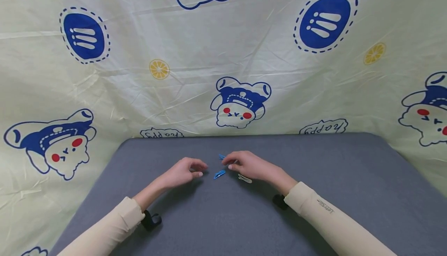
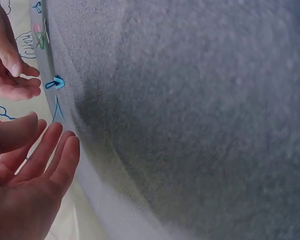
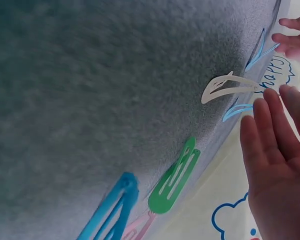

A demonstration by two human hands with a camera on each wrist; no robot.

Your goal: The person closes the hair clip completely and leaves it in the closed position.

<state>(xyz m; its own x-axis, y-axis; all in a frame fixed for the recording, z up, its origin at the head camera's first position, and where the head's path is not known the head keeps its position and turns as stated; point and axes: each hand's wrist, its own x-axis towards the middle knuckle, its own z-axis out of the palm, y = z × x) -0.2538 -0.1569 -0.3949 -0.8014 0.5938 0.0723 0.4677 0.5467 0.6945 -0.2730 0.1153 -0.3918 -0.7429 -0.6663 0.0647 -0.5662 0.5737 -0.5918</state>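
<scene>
In the head view, my left hand (image 1: 186,172) hovers over the grey table with loosely bent fingers, left of a blue snap hair clip (image 1: 219,174). My right hand (image 1: 250,165) is held over the clips, its fingertips near a second blue hair clip (image 1: 221,156). Just below its palm lies a cream hair clip (image 1: 245,179). The right wrist view shows the right hand's fingers (image 3: 270,135) extended with nothing between them. Also there are a green hair clip (image 3: 166,192), a pink hair clip (image 3: 139,229) and a nearer blue clip (image 3: 102,220).
The grey cloth-covered table (image 1: 223,221) ends in front of a pale printed curtain (image 1: 195,104). Both wrists wear black straps, the left one (image 1: 151,221) and the right one (image 1: 280,201) hanging below the cream sleeves.
</scene>
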